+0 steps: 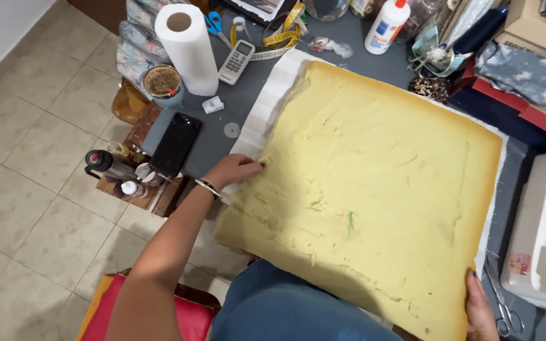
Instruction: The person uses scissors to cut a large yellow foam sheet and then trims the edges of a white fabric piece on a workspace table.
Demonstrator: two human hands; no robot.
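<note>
A large square slab of yellow foam (368,189) lies on the grey table, over white padded fabric (266,107) that shows along its left and right sides. My left hand (235,170) rests at the foam's left edge, fingers curled against the foam and the white fabric there. My right hand (480,309) grips the foam's near right corner, fingers over the edge. The foam's near edge hangs over my lap.
On the grey table (216,139): a black phone (175,144), paper towel roll (188,47), calculator (236,61), yellow tape measure (282,38), blue scissors (213,24), glue bottle (385,25). A white sewing machine (545,233) and metal scissors (505,312) sit at right. Bottles (112,165) stand on a low wooden shelf at left.
</note>
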